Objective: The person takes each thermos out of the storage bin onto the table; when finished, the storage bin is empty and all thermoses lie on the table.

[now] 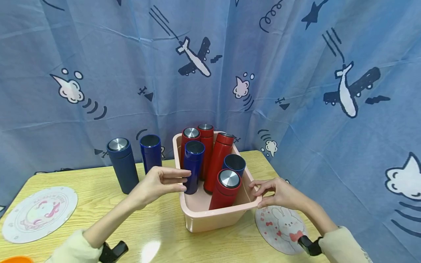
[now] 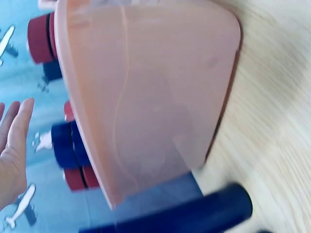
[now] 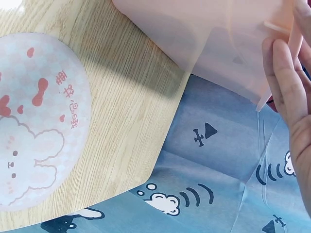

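Observation:
A pale pink plastic bin (image 1: 217,222) holds several red thermos bottles, among them a front one (image 1: 227,191) and a leaning one (image 1: 217,157). Two blue thermos bottles also stand in it, one at the left side (image 1: 194,160) and one at the right (image 1: 235,163). My left hand (image 1: 161,184) is at the bin's left rim, fingers extended beside the left blue bottle; the left wrist view shows this hand (image 2: 13,150) apart from the bottles. My right hand (image 1: 279,191) grips the bin's right rim, fingers inside and thumb outside; the right wrist view shows the fingers (image 3: 286,77) there.
Left of the bin stand a dark blue thermos (image 1: 123,168) and a brighter blue one (image 1: 151,153). Round mats lie at the table's left (image 1: 39,215) and right (image 1: 279,230). An orange object (image 1: 16,259) shows at the lower left corner. A blue patterned curtain (image 1: 131,73) hangs behind.

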The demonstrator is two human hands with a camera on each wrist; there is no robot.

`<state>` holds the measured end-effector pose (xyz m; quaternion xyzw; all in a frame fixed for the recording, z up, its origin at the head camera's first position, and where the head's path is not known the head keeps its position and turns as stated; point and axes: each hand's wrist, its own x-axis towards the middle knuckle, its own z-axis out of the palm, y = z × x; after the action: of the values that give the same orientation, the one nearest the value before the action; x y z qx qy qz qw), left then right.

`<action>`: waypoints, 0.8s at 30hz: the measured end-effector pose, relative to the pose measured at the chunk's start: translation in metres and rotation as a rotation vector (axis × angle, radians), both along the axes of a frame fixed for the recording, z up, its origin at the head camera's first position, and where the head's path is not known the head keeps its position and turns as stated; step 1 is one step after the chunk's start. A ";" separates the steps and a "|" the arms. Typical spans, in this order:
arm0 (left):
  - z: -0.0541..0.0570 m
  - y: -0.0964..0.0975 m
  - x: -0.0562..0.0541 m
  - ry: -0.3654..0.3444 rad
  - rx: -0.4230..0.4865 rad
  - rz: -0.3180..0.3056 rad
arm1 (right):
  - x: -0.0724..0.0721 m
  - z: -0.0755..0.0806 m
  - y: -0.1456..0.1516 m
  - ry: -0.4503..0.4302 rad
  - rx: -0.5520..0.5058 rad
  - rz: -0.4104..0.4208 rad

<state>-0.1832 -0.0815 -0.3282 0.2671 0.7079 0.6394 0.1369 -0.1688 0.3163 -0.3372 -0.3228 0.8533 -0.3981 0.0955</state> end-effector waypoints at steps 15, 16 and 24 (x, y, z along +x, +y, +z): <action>-0.016 0.066 -0.011 -0.025 0.030 -0.064 | 0.001 0.001 -0.001 -0.014 0.004 -0.019; -0.017 0.069 -0.012 -0.023 0.032 -0.066 | 0.001 0.001 -0.001 -0.016 0.002 -0.018; -0.021 0.082 -0.025 0.054 0.041 -0.095 | 0.000 0.001 0.000 -0.015 -0.003 -0.015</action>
<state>-0.2082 0.0005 -0.3489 0.3205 0.6846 0.6390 0.1423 -0.1684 0.3159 -0.3365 -0.3136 0.8544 -0.4024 0.0985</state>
